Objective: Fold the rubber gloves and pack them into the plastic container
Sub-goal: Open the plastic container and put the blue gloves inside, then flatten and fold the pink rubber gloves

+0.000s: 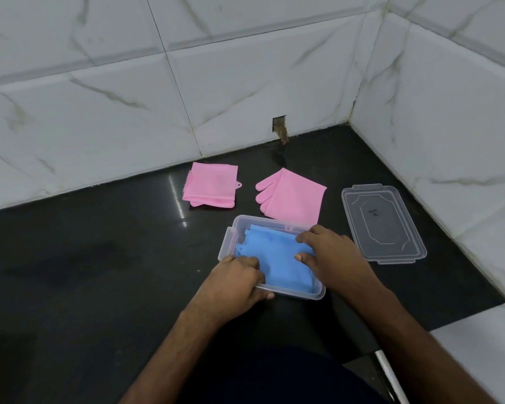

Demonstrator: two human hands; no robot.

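No legible text or labels.

Clear glossy plastic container (231,237) and lid (384,224); soft matt blue rubber gloves (277,258); matt pink rubber gloves (212,185), one bristled; polished black stone table (99,258); glossy marbled wall tiles (245,83).

we look down at a clear plastic container (231,237) on a black counter (99,258), with folded blue gloves (277,258) inside it. our left hand (239,278) curls over the container's near left rim, fingers touching the blue rubber. our right hand (327,252) presses down on the gloves' right side. behind the container lie a folded pink glove (212,185) and a flat pink glove (292,193), apart from each other. the clear lid (384,223) rests to the right, near the white tiled wall (245,68).
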